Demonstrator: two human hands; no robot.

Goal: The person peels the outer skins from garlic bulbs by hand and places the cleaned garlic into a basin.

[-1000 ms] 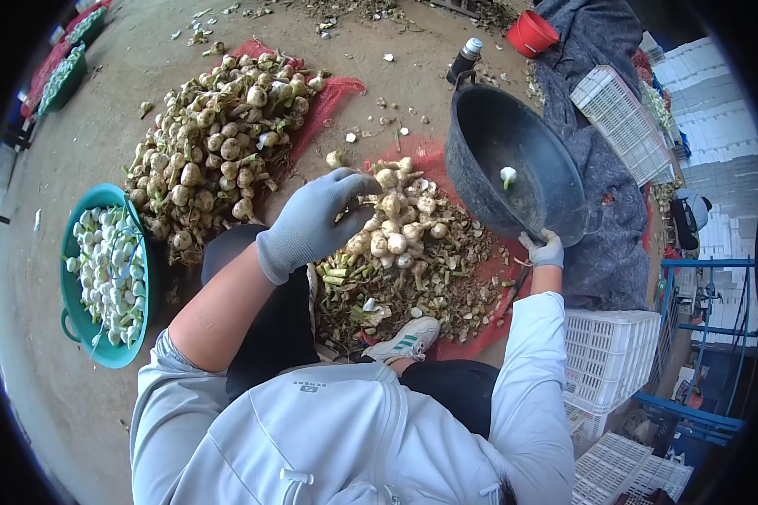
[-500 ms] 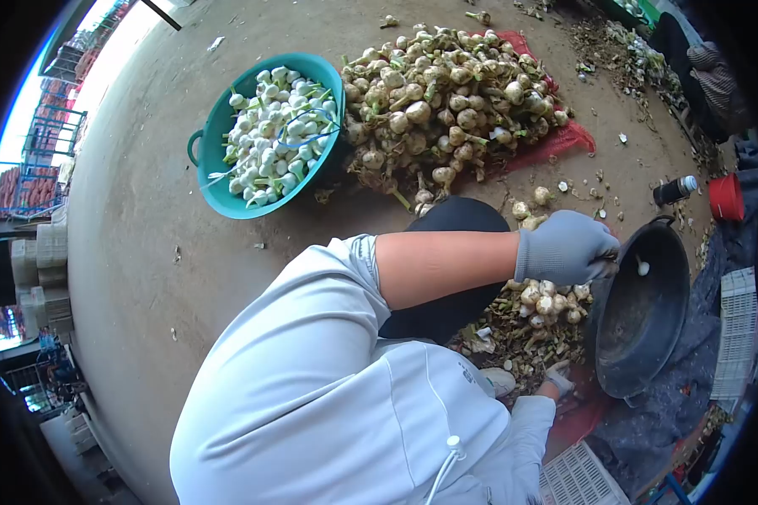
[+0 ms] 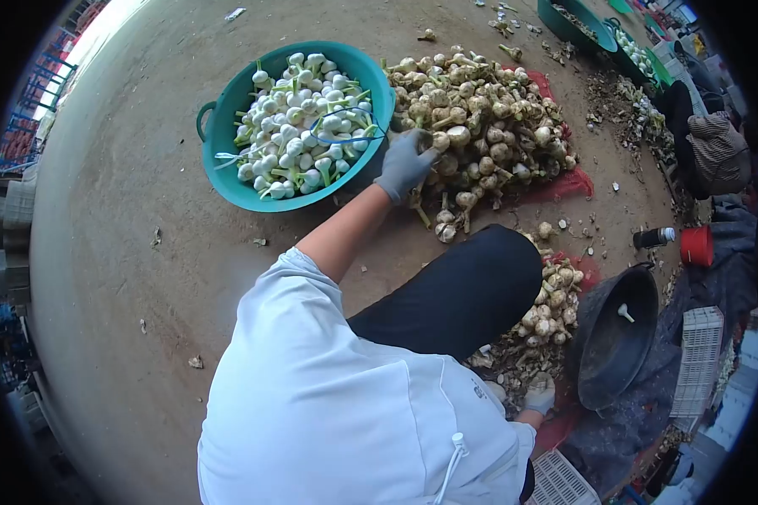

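My left hand, in a grey glove, reaches to the left edge of a big pile of untrimmed garlic. Its fingers are apart beside a bulb, with nothing visibly held. A teal tub full of white trimmed garlic stands left of this hand. My right hand, also gloved, is low beside my shoe, over stalks and scraps. Its fingers are curled around something too small to make out. A smaller heap of garlic lies above it. One white bulb rests in the black tub.
My bent knee lies between the two heaps. A dark bottle and a red container are at right, near white crates. Another person's dark sleeve and more tubs show at the upper right.
My left hand has gone from beside the black tub to the large garlic pile at upper left. My right hand sits slightly lower and further left in view. The camera view has shifted.
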